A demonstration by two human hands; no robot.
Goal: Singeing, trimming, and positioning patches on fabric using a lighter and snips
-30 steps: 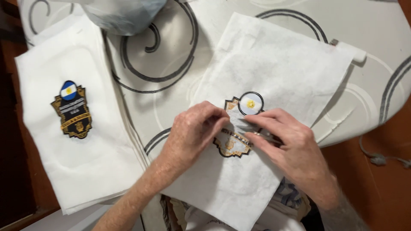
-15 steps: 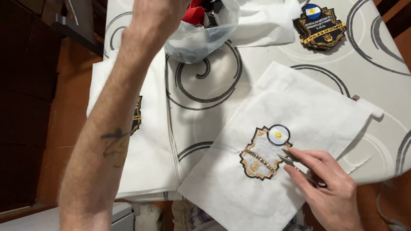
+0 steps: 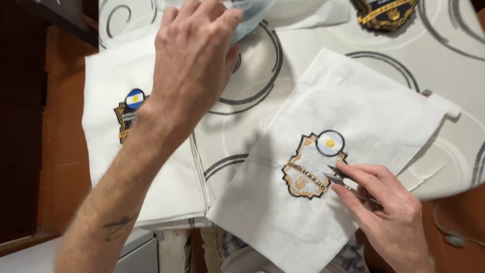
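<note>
Seen from above, a table with a white cloth (image 3: 313,65) printed with grey swirls fills the view. At far left a stack of white fabric sheets (image 3: 166,187) lies on it, and the top sheet bears an embroidered patch (image 3: 127,114) in black and gold with a small round blue-and-white flag emblem. The person's left hand (image 3: 194,55) stretches over this stack toward the top of the table, fingers loosely spread and holding nothing, its fingertips near a pale blue plastic bag (image 3: 252,15). Right of centre lies a single white fabric sheet (image 3: 353,111), set at an angle, with a shield-shaped badge (image 3: 310,169) stitched in white and gold, a round flag emblem at its top. The right hand (image 3: 389,212) rests on this sheet, pinching small metal snips (image 3: 337,178) whose tips touch the badge's right edge. At upper right another dark patch (image 3: 384,11) is partly cut off.
</note>
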